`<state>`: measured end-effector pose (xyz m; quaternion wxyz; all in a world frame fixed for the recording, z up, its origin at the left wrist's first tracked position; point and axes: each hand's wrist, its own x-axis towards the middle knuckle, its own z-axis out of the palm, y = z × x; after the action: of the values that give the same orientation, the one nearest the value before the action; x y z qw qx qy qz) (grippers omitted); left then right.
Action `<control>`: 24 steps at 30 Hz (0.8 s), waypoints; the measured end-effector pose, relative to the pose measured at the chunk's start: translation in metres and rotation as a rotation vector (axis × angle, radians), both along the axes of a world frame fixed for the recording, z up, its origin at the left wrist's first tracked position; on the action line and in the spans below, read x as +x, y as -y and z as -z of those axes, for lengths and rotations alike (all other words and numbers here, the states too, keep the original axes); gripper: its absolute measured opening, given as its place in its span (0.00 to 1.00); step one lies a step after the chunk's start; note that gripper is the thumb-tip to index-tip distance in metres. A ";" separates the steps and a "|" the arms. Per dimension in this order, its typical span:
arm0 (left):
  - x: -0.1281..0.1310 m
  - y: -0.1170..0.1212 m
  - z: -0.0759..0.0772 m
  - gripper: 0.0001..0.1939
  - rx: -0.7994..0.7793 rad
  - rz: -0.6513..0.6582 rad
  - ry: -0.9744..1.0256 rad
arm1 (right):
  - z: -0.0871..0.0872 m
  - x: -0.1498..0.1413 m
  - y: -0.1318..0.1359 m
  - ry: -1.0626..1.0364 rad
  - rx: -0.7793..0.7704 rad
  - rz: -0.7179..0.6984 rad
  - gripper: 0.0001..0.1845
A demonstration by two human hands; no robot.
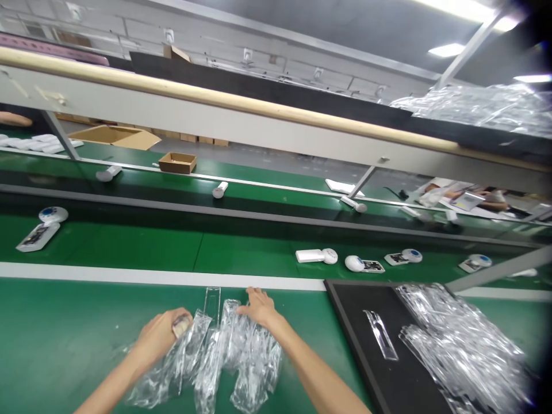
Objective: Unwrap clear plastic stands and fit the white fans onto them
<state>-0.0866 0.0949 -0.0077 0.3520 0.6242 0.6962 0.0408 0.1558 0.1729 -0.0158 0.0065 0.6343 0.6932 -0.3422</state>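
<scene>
left hand (160, 338): grip closed on small white item (181, 325) | right hand (259, 307): grip open, fingers spread on clear plastic bags (252, 356) | green surface (64, 333)

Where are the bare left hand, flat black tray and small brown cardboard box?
Bare left hand (163, 338): head view, back of hand.
Flat black tray (351, 345): head view, left rim.
Small brown cardboard box (176, 167): head view, front wall.
</scene>
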 end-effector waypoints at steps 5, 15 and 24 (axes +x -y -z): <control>0.013 -0.007 0.029 0.25 -0.035 0.133 -0.216 | 0.032 0.009 0.019 0.000 -0.016 -0.094 0.17; 0.021 -0.030 0.046 0.10 0.044 0.154 -0.205 | 0.034 -0.016 0.005 0.072 -0.044 -0.165 0.33; 0.024 -0.019 0.058 0.10 0.173 0.041 -0.175 | 0.031 -0.038 -0.010 0.250 -0.004 -0.298 0.11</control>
<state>-0.0627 0.1139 -0.0654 0.2354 0.6676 0.7052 0.0387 0.1182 0.1826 -0.0468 0.1443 0.5622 0.7727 -0.2572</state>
